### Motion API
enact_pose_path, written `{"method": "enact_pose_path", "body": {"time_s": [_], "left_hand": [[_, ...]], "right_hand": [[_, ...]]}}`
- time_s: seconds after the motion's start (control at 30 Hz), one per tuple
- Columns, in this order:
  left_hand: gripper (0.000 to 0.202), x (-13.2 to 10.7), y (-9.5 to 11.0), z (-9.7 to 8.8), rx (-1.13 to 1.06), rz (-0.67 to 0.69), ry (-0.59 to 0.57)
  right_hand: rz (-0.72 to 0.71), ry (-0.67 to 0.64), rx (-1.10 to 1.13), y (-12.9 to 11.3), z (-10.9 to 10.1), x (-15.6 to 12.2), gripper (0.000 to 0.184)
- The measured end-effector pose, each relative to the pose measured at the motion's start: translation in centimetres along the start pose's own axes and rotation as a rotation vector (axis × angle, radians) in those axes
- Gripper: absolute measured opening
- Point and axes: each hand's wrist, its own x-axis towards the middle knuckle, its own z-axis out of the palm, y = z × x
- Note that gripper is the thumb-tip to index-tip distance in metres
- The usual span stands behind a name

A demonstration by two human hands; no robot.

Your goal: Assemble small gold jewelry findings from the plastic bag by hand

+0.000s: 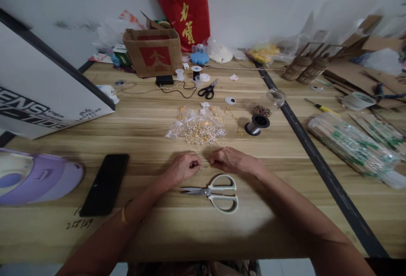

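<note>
Between my two hands runs a short, thin gold chain (207, 167), its details too small to make out. My left hand (184, 168) pinches its left end between thumb and fingertips. At the other end my right hand (229, 159) is closed, its fingertips mostly hidden. Just below the hands lie scissors (207, 192) with pale handles, blades pointing left and slightly parted. Beyond the fingers is a pile of gold and silver jewelry findings (203, 128) on clear plastic bags. A longer gold chain (234, 119) lies right of the pile, near a spool of fine wire (256, 124).
A black phone (105, 185) and a purple-and-white device (41, 176) are on the left. Black-handled scissors (207, 90) lie farther back, before a paper bag (154, 52). A tipped jar of beads (263, 109) and bagged wooden sticks (349, 147) occupy the right.
</note>
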Motion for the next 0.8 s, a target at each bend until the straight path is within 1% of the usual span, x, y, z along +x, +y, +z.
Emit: {"method": "enact_pose_path", "body": {"time_s": [0.27,0.8], "left_hand": [[0.007,0.02,0.17,-0.14,-0.013,-0.026,-0.011],[0.007,0.05,0.25,-0.20,-0.005,-0.048,-0.016]], "right_hand": [[0.074,-0.050,-0.048,-0.54,-0.48,0.05,0.015],[0.069,-0.049,-0.053,-0.25,-0.14,0.07,0.014]]}}
